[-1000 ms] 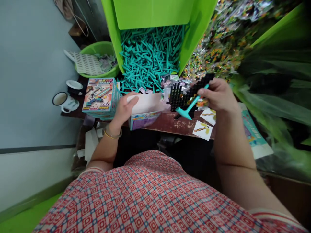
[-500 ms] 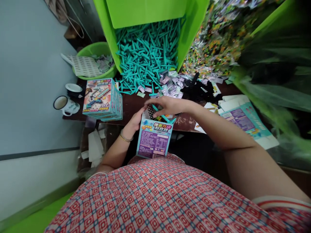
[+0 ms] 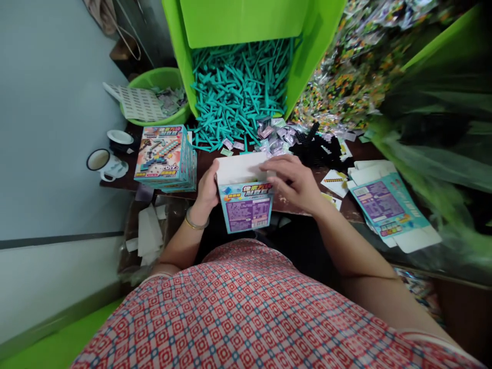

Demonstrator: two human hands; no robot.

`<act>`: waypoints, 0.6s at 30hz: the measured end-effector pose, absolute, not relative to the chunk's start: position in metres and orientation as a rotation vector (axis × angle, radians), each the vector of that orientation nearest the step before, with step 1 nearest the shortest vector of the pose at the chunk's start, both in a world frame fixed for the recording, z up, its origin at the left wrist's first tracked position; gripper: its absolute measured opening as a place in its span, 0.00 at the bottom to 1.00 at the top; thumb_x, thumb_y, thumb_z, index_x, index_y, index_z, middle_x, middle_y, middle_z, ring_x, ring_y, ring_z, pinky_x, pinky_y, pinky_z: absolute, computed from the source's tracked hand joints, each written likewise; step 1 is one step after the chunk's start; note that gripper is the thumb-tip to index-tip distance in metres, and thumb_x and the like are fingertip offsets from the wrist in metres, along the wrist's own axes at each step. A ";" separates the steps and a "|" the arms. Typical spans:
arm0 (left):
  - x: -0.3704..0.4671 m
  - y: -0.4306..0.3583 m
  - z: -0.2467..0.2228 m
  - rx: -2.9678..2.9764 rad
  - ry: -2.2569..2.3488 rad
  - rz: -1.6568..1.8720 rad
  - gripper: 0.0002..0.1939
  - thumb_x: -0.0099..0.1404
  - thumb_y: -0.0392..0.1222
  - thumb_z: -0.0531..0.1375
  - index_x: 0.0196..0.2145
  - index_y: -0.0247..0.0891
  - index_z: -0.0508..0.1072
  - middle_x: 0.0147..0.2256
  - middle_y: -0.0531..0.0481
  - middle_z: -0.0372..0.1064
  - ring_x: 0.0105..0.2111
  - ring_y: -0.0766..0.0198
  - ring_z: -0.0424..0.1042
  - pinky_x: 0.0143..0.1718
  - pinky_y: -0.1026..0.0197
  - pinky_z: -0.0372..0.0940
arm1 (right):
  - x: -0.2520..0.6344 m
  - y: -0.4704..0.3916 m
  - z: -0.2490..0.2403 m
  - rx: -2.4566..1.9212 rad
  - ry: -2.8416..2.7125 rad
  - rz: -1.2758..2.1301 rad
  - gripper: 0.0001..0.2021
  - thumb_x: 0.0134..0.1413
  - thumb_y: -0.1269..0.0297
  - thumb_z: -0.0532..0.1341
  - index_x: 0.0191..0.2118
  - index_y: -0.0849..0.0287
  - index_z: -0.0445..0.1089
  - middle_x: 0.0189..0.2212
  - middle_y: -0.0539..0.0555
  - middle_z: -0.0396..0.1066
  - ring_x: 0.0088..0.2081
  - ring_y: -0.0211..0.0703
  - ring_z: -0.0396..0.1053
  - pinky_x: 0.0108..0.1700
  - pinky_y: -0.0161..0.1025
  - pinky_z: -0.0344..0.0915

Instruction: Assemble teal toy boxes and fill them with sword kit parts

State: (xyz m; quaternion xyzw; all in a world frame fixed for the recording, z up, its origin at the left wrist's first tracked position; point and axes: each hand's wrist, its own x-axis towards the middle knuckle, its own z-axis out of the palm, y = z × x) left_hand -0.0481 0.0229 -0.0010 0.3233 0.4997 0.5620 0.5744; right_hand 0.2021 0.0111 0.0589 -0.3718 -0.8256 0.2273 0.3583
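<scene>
A small cardboard box (image 3: 248, 211), turquoise with a purple printed panel, is held upright in front of my body. Its white inner flap (image 3: 240, 168) stands raised at the top, hiding most of the contents. My left hand (image 3: 208, 188) is closed around the box's left side. At the top right edge, my right hand (image 3: 298, 183) touches the flap area with fingers stretched and thumb apart. Just beyond the box, turquoise plastic sticks (image 3: 234, 95) spill from a green bin (image 3: 240, 23) onto the table.
Left of the box, filled boxes (image 3: 161, 156) are stacked beside an enamel mug (image 3: 103, 163) and a green basin (image 3: 156, 77). Small packets (image 3: 277, 134) and black plastic pieces (image 3: 319, 148) lie behind. Flattened boxes (image 3: 392, 202) and printed cards (image 3: 333, 183) rest at right.
My right hand has drawn back from inside the box to its right top edge. The white flap now stands over the opening, covering the black lattice piece and sticks seen before.
</scene>
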 end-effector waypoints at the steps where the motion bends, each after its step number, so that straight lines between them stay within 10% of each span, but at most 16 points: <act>1: -0.048 0.027 0.002 0.822 1.196 1.405 0.23 0.66 0.64 0.65 0.36 0.39 0.81 0.35 0.49 0.80 0.42 0.54 0.79 0.45 0.56 0.74 | 0.203 0.010 0.057 -0.958 -2.133 0.543 0.18 0.71 0.51 0.58 0.59 0.46 0.77 0.53 0.56 0.79 0.61 0.58 0.70 0.66 0.63 0.63; 8: -0.031 0.053 -0.023 1.027 1.274 1.558 0.30 0.65 0.72 0.62 0.35 0.39 0.80 0.37 0.46 0.79 0.48 0.52 0.77 0.52 0.55 0.71 | 0.190 0.045 -0.007 -1.078 -1.571 0.716 0.32 0.67 0.38 0.57 0.69 0.47 0.65 0.70 0.60 0.61 0.63 0.58 0.69 0.61 0.59 0.70; 13: -0.025 0.046 -0.033 0.998 1.171 1.529 0.27 0.62 0.67 0.67 0.42 0.40 0.80 0.45 0.44 0.80 0.52 0.51 0.77 0.54 0.56 0.69 | 0.189 0.084 -0.036 -1.083 -1.211 1.275 0.34 0.55 0.29 0.61 0.51 0.54 0.79 0.49 0.59 0.80 0.52 0.55 0.76 0.55 0.52 0.72; 18: -0.032 0.052 -0.016 1.031 1.102 1.371 0.20 0.59 0.49 0.70 0.48 0.41 0.81 0.52 0.45 0.80 0.55 0.51 0.76 0.57 0.56 0.68 | 0.204 0.098 -0.004 -1.025 -1.603 1.208 0.26 0.53 0.42 0.71 0.52 0.54 0.80 0.42 0.54 0.81 0.43 0.49 0.76 0.50 0.47 0.72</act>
